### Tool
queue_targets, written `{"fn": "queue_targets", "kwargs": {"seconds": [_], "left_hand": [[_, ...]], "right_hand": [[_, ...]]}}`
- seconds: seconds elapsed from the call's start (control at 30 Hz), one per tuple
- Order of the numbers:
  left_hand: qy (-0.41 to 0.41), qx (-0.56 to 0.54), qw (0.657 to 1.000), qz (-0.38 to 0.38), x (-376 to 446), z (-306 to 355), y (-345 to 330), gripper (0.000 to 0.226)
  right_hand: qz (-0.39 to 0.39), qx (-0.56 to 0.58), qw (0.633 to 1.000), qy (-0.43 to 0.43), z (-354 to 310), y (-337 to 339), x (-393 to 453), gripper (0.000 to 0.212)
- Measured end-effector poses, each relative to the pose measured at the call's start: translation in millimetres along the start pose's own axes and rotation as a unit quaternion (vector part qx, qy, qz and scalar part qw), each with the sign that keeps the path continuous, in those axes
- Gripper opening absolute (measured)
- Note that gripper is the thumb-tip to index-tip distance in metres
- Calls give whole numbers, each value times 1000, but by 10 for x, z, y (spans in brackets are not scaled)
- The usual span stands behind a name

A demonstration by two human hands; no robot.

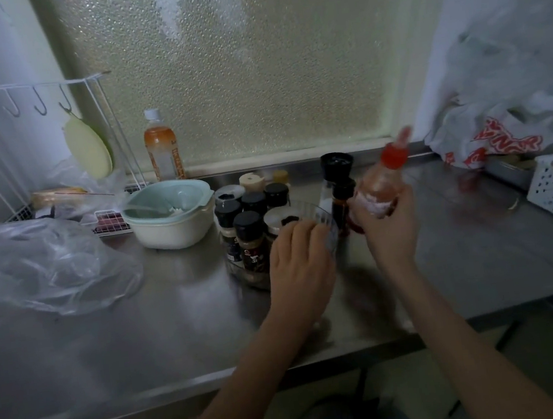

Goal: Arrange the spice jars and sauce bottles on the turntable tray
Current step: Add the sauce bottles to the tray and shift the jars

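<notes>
Head view: left hand (pixel 299 258) fingers rest flat on tray (pixel 326 219) rim, steadying it; right hand (pixel 388 220) fingers wrap sauce bottle (pixel 381 187), tilted, right of tray, probably to load.

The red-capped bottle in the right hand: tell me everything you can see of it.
The red-capped bottle is a clear plastic squeeze bottle with a red pointed nozzle cap, motion-blurred. Its contents look reddish-orange, with a pale patch low on its side. It is off the counter, tilted with the cap up and to the right, just right of the turntable tray. Only the right hand touches it, its grip around the lower body.
</notes>
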State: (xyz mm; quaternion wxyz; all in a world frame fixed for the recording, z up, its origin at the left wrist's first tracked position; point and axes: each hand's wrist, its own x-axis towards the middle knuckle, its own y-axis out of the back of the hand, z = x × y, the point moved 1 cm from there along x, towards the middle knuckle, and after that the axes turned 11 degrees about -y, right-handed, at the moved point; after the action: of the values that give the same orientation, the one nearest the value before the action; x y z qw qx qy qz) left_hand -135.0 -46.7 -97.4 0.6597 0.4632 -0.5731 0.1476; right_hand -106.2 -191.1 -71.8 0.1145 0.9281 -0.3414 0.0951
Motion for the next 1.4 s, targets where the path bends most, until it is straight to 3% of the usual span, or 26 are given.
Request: {"fn": "queue_targets", "kwargs": {"seconds": [0.07, 0.2, 0.37, 0.43, 0.47, 0.53, 0.6, 0.63, 0.73, 0.83, 0.9, 1.0, 1.1, 1.2, 1.3, 1.4], "left_hand": [[-7, 34, 999, 7, -61, -28, -7, 20], [69, 64, 996, -2, -131, -125, 2, 26], [178, 4, 984, 6, -131, -244, 70, 34], [188, -28, 981, 23, -112, -210, 110, 39], [191, -38, 981, 25, -107, -192, 124, 45], [206, -40, 978, 23, -110, -189, 133, 56], [230, -31, 972, 23, -119, -206, 122, 59], [241, -29, 970, 26, -120, -205, 118, 58], [255, -30, 966, 16, -119, -178, 98, 53], [285, -64, 956, -15, -135, -218, 49, 58], [306, -90, 948, -7, -147, -267, 14, 63], [314, -96, 945, -12, -166, -289, -25, 63], [314, -91, 945, -19, -176, -291, -58, 64], [311, -90, 946, -5, -157, -274, -51, 63], [326, -97, 940, 16, -138, -258, -23, 60], [333, -99, 937, 29, -137, -265, -5, 58]], "right_hand": [[-36, 41, 998, 33, -188, -29, -94, 54], [-205, -40, 978, 12, -296, -355, -255, 59], [-312, -120, 943, -1, -154, -494, -406, 66], [-354, -67, 932, -39, -176, -453, -407, 64], [-342, -25, 938, -55, -168, -415, -358, 63], [-217, 49, 974, -45, -160, -284, -171, 54], [-77, 20, 997, -15, -111, -175, 92, 56], [-51, -22, 998, -12, -82, -166, 220, 65], [-85, -126, 987, -46, 6, -315, 481, 102], [-96, -125, 987, -18, -30, -511, 622, 119], [-92, -160, 983, 14, -106, -593, 700, 111], [-94, -301, 947, 61, -174, -675, 766, 83], [-94, -366, 922, 79, -204, -717, 848, 63], [-81, -409, 905, 91, -280, -750, 964, 65], [-95, -471, 872, 95, -365, -844, 1055, 80], [-109, -500, 855, 85, -406, -933, 1068, 64]]}}
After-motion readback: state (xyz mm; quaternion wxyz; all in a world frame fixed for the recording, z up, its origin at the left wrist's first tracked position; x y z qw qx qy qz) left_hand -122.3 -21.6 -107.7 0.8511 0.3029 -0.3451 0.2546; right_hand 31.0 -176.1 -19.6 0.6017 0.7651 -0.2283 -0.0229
